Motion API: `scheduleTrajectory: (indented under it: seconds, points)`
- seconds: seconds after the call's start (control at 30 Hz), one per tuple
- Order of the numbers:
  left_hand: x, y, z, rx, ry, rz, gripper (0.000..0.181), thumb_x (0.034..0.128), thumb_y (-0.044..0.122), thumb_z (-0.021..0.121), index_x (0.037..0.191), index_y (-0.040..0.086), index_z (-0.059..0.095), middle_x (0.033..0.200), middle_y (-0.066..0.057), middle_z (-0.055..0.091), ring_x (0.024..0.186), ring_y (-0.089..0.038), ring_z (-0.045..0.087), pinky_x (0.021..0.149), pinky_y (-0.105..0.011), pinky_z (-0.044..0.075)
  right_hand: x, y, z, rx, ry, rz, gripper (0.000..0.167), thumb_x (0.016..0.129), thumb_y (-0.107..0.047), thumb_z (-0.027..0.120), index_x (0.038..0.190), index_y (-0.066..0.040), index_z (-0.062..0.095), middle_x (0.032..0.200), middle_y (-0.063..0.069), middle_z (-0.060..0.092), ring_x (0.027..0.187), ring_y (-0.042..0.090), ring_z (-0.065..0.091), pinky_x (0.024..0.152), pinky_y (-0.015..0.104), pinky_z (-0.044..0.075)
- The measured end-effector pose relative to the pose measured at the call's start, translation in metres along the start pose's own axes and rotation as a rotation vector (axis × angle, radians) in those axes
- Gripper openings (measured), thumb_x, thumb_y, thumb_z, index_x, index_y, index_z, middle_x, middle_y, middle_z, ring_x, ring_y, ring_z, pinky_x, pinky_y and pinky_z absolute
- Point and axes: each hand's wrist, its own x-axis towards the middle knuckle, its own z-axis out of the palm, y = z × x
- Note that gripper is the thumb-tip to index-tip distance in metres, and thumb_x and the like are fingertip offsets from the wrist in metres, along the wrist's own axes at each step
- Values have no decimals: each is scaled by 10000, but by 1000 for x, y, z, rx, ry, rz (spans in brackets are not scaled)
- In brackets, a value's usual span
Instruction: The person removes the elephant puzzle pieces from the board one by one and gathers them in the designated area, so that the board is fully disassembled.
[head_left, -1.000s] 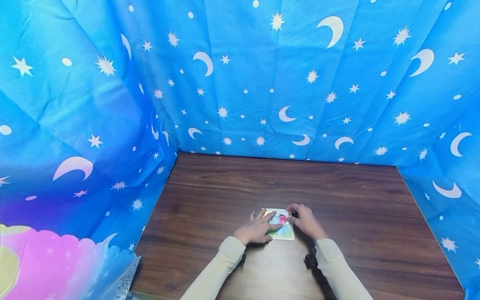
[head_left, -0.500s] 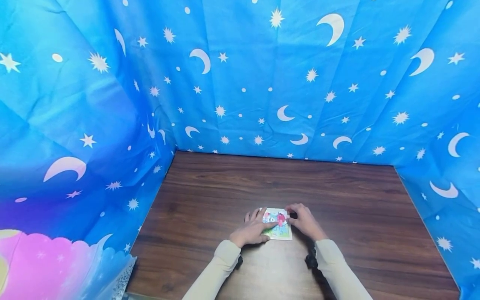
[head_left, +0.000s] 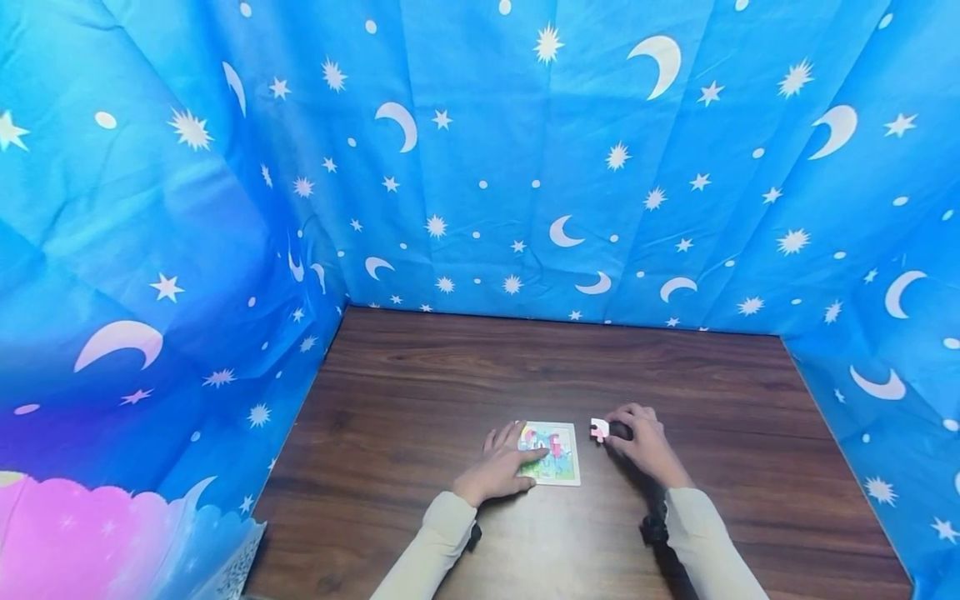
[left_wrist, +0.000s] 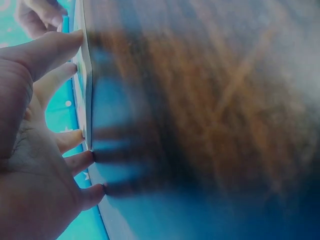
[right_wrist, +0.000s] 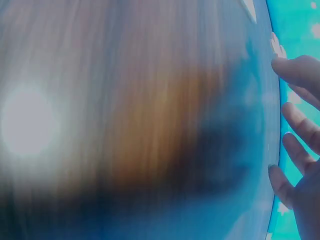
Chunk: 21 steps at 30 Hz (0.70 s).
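In the head view the left hand (head_left: 491, 471) reaches in from the near side with fingers spread, lying over the left part of a puzzle board (head_left: 576, 457) and hiding some of its picture; its grip closes round nothing. The right hand (head_left: 643, 440), to the board's right, pinches a puzzle piece (head_left: 599, 429) between thumb and finger, just off the board's right edge; whether the piece touches the worktop (head_left: 420, 400) I cannot tell. Pale sleeves (head_left: 716, 546) cover both forearms. A blue cloth (head_left: 480, 150) with moons and stars rises along the far, left and right sides.

In the left wrist view, the left fingertips meet the board's edge.

In the right wrist view, the fingers show at the right, and their hold is unclear; glare washes part of the worktop.
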Motion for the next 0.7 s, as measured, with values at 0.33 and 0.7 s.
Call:
scheduleTrajectory:
  seconds: [0.33, 0.7]
  points:
    - [-2, -3, 1, -20, -1, -14, 578, 909, 382, 694, 1468, 358, 548, 1630, -199, 243, 1501, -383, 204, 1156, -622, 200, -25, 35, -27, -16, 2, 115, 259, 829, -62, 787, 1069, 1, 714, 1215, 313, 520, 1096, 528, 404, 795, 631, 306]
    - [0, 0, 1, -49, -15, -30, 570, 904, 366, 699, 1457, 350, 563, 1640, -197, 229, 1511, -369, 188, 1163, -631, 176, -29, 40, -30, 69, 88, 204, 407, 790, 14, 758, 1177, 79, 650, 1261, 358, 463, 1147, 578, 356, 823, 668, 281]
